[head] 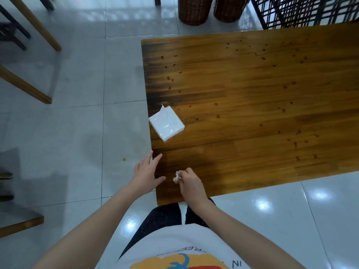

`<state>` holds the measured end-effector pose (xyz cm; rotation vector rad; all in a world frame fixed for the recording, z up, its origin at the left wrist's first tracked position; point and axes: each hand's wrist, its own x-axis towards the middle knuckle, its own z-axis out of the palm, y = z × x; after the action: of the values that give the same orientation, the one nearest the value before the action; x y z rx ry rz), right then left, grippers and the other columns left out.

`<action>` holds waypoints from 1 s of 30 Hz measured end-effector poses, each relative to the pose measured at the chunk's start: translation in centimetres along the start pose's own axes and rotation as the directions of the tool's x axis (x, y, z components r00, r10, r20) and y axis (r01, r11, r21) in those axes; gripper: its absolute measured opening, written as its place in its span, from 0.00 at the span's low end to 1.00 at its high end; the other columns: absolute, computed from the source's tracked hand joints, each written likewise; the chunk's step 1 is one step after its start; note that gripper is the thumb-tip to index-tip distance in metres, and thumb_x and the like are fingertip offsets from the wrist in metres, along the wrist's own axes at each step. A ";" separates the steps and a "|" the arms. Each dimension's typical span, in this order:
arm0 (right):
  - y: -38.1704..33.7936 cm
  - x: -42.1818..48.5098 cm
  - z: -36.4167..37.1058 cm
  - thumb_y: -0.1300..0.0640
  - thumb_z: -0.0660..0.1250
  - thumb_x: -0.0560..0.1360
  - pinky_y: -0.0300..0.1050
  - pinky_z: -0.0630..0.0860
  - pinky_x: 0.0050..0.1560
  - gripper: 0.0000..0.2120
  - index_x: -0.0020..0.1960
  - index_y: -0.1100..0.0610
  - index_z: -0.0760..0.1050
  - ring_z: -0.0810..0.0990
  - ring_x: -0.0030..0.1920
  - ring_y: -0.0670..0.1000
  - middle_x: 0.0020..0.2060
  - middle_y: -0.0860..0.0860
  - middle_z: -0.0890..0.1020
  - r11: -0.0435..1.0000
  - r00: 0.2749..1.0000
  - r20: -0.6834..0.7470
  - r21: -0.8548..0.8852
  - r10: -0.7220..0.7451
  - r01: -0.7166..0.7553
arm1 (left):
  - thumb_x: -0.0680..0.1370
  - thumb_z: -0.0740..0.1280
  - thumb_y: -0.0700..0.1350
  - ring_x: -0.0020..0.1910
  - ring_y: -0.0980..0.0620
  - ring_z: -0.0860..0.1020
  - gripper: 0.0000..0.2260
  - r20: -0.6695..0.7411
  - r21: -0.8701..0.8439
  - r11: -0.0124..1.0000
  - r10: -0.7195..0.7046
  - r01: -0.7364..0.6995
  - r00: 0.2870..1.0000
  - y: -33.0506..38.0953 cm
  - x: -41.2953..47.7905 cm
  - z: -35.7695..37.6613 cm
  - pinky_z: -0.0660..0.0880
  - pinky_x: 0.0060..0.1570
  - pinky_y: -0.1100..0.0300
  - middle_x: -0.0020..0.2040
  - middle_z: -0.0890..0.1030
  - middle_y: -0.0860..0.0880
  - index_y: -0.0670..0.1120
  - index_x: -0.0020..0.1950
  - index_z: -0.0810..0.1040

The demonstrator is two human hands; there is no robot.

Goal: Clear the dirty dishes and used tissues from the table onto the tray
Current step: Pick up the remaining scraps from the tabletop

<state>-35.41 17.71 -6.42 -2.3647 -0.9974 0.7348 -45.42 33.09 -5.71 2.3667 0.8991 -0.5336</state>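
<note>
My right hand [189, 183] pinches a small crumpled, stained tissue [177, 176] just above the near left corner of the wooden table [252, 105]. My left hand [146, 170] is spread with straight fingers at the table's left edge, beside the tissue, holding nothing. A white pack of clean tissues [166, 123] lies on the table's left edge, farther from me. Several small orange-brown spots and crumbs are scattered over the tabletop. No tray or dishes are in view.
Two wicker baskets [195, 10] and a black wire rack [310, 10] stand beyond the table's far edge. Wooden furniture legs [29, 88] stand to the left on the glossy tiled floor. A small orange spot [124, 159] lies on the floor.
</note>
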 end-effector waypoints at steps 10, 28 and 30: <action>7.4 2.3 -7.5 0.62 0.62 0.79 0.40 0.74 0.45 0.08 0.55 0.60 0.78 0.75 0.44 0.47 0.50 0.51 0.77 0.986 0.978 -0.128 0.005 0.167 -0.167 | 0.77 0.66 0.58 0.77 0.45 0.50 0.36 0.008 -0.015 1.000 0.010 -0.010 1.000 -0.8 0.9 -0.3 0.49 0.74 0.48 0.80 0.46 0.49 0.57 0.78 0.49; 1.0 -0.1 -1.5 0.62 0.62 0.78 0.34 0.69 0.42 0.07 0.54 0.57 0.78 0.75 0.44 0.47 0.46 0.50 0.75 0.998 0.999 0.013 -0.023 -0.053 0.053 | 0.76 0.67 0.57 0.77 0.44 0.50 0.37 0.000 -0.039 0.998 0.043 -0.043 0.999 -1.4 0.9 0.6 0.50 0.74 0.48 0.79 0.46 0.48 0.56 0.78 0.50; 2.6 0.9 -3.3 0.63 0.62 0.78 0.37 0.72 0.46 0.09 0.52 0.56 0.79 0.75 0.44 0.46 0.47 0.48 0.74 0.993 0.995 -0.068 0.089 0.078 -0.072 | 0.76 0.68 0.56 0.78 0.44 0.48 0.37 -0.017 -0.046 0.998 0.040 -0.041 0.999 -1.1 0.8 0.7 0.49 0.74 0.49 0.79 0.46 0.47 0.55 0.79 0.50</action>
<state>-31.51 16.08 -5.74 -2.3470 -0.8343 0.7018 -45.71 33.75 -7.06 2.3456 0.8597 -0.4738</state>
